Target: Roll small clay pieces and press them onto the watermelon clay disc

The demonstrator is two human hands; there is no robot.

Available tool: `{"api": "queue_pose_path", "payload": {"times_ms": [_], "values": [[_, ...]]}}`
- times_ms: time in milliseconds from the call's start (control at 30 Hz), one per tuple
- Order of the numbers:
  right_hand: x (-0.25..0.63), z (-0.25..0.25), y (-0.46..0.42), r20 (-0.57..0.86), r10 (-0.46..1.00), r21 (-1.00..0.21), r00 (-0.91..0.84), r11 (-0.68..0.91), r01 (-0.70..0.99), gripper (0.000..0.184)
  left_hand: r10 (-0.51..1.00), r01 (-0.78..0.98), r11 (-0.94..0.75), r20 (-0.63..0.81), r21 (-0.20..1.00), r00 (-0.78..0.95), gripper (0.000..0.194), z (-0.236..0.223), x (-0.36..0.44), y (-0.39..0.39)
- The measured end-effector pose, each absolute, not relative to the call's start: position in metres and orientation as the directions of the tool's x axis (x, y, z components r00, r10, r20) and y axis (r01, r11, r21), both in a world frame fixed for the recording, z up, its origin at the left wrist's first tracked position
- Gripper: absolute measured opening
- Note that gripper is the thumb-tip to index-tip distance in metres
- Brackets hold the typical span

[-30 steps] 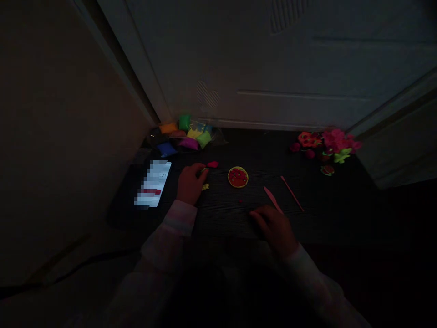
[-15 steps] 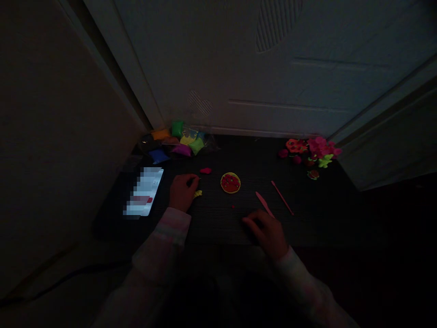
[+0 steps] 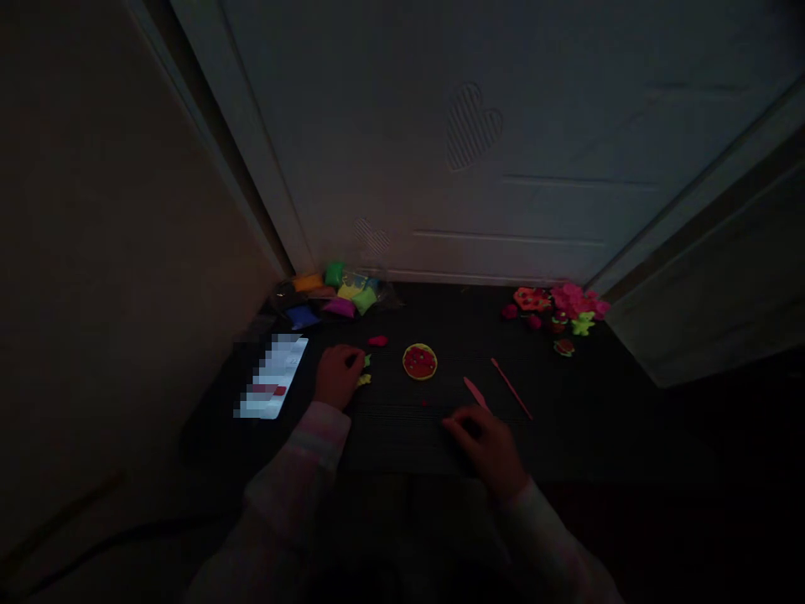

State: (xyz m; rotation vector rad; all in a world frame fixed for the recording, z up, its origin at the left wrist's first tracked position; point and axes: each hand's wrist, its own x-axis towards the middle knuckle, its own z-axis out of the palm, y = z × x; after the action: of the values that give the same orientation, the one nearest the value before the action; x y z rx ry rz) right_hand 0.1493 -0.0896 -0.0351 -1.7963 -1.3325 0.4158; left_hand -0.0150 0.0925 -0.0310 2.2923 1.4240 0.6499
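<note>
In the dim head view, my left hand [image 3: 340, 374] is closed in a pinch, with a bit of green clay [image 3: 368, 361] at its fingertips. A small yellow clay piece [image 3: 364, 380] lies just below them. My right hand [image 3: 489, 445] rests near the table's front edge, thumb and forefinger together; anything between them is too dark to make out. Between the hands sits a round, yellow-rimmed clay disc [image 3: 419, 362] with a red top and small dots. A tiny red bit [image 3: 424, 403] lies below it, and a red lump [image 3: 378, 341] is to its upper left.
A pink plastic knife [image 3: 476, 392] and a thin pink stick [image 3: 511, 388] lie beyond my right hand. Left stands a lit phone [image 3: 280, 377]. Bags of coloured clay [image 3: 340, 307] are at the back left, pink flower-like clay shapes [image 3: 572, 300] at the back right, before a white door [image 3: 377, 126].
The view has tilted up, so everything sits lower in the picture. Green clay now shows by my left fingertips, which have come slightly nearer the yellow piece. My right hand has barely moved.
</note>
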Motion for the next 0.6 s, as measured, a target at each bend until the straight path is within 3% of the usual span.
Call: {"api": "queue_pose_path", "payload": {"times_ms": [300, 500, 600], "values": [[0.1505, -0.0324, -0.0914, 0.254, 0.914, -0.803, 0.316, 0.017, 0.596, 0.022, 0.921, 0.74, -0.389, 0.201, 0.548, 0.335, 0.026, -0.0339, -0.0161, 0.0943], [0.151, -0.0314, -0.0934, 0.12, 0.932, -0.838, 0.341, -0.089, 0.538, 0.017, 0.939, 0.758, -0.343, 0.175, 0.555, 0.297, 0.027, -0.0327, -0.0158, 0.0937], [0.1517, -0.0339, -0.0938, 0.119, 0.934, -0.848, 0.336, -0.08, 0.524, 0.015, 0.945, 0.765, -0.327, 0.17, 0.555, 0.281, 0.027, -0.0318, -0.0155, 0.0932]]}}
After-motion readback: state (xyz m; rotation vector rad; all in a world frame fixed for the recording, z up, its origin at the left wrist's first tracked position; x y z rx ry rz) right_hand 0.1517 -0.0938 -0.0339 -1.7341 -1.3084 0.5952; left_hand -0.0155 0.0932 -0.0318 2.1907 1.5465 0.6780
